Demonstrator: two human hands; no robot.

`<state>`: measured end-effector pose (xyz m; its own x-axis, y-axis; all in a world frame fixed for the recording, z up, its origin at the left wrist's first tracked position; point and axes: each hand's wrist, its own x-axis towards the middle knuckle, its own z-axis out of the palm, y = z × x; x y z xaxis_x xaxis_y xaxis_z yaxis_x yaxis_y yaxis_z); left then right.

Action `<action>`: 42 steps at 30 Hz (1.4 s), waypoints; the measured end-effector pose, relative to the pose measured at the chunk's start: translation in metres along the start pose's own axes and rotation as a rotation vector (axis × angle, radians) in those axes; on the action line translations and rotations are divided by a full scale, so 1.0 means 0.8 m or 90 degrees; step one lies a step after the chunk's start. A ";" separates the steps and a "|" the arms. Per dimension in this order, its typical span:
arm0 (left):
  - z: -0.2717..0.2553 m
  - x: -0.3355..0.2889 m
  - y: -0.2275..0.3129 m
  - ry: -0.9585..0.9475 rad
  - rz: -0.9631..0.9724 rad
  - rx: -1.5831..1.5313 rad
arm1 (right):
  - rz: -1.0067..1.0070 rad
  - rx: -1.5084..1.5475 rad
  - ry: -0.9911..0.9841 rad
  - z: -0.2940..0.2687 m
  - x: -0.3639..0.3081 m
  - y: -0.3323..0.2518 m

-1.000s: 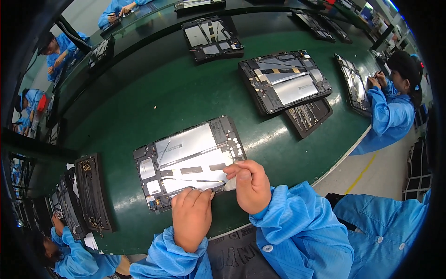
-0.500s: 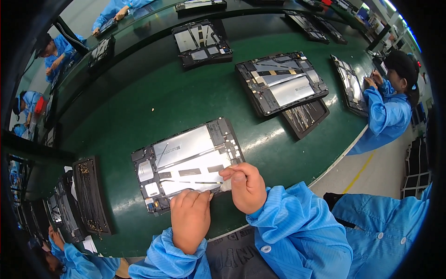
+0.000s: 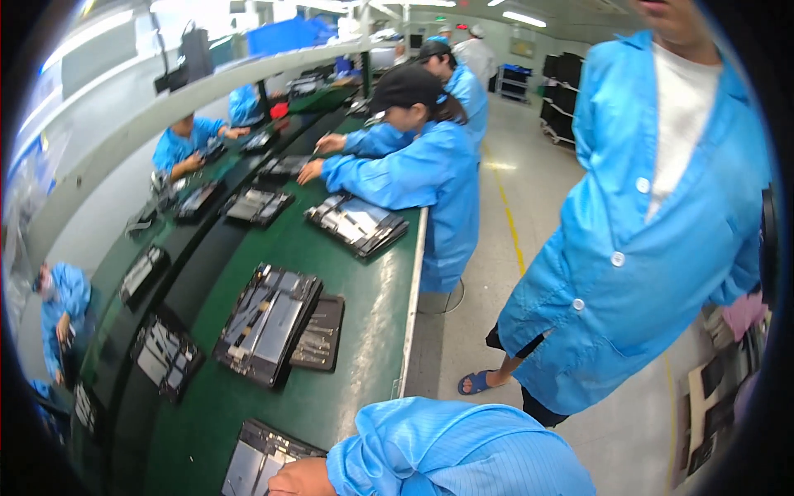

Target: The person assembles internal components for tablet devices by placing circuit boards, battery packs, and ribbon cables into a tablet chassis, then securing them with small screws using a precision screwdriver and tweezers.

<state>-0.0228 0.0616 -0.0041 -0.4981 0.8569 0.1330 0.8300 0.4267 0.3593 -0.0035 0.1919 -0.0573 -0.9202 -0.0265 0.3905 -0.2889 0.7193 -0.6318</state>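
At the lower edge, my right hand [image 3: 302,479] rests at the right side of an opened tablet [image 3: 248,465], with my blue sleeve behind it. Silver battery panels and black inner parts show in the tablet; its lower portion is cut off by the picture's edge. The fingers of this hand are cut off and blurred, so what they hold, if anything, is hidden. My left hand is out of the picture. Farther up the green bench lies a stack of opened tablets [image 3: 269,322], partly over a black tray [image 3: 321,335] of thin strips.
A person in a blue coat [image 3: 620,248] stands close on my right, in the aisle. Beyond the stack, a co-worker [image 3: 413,165] in a black cap works at the bench [image 3: 372,306] beside another opened tablet [image 3: 357,221]. More tablets [image 3: 165,355] lie along the dark line at left.
The view has swung up and to the right, bringing the aisle and the standing person into sight. The nearest tablet now sits at the lower edge, and my left hand has left the picture.
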 end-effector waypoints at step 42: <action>-0.044 -0.046 -0.077 0.169 -0.633 -0.518 | 0.656 0.167 -0.088 -0.098 -0.008 0.037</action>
<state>-0.0643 -0.0059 0.0015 -0.9171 0.1570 -0.3665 -0.2592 0.4636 0.8473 0.0146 0.2677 -0.0257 -0.7698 0.4175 -0.4828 0.6120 0.2681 -0.7440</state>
